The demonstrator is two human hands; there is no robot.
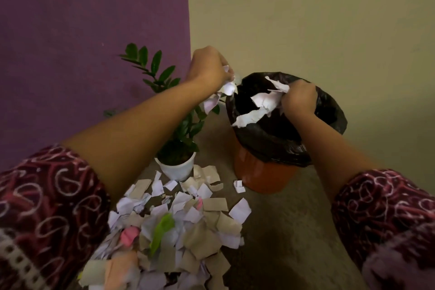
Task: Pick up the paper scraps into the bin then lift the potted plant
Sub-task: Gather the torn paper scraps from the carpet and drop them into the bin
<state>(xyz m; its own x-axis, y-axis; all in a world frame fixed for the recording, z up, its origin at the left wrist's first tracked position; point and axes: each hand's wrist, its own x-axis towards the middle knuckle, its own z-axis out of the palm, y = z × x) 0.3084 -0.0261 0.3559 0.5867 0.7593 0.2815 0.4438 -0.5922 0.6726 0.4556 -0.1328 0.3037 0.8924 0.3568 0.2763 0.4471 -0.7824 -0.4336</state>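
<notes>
Where scraps (179, 226) lie heaped, torn, white, tan

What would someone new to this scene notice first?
Both hands are up at the black-lined bin at the back right, the left hand and right hand each gripping white paper scraps. A big pile of torn paper covers the floor in front, with a potted plant behind it by the purple wall.

The paper scraps (183, 226) are white, grey-brown, pink, peach and lime green. The bin (263, 176) is orange-red, its bag liner (270, 139) black. The potted plant (184, 146) has dark green leaves (155, 61) and a white pot (176, 168). The sleeves (47, 195) are maroon with pale swirls.
</notes>
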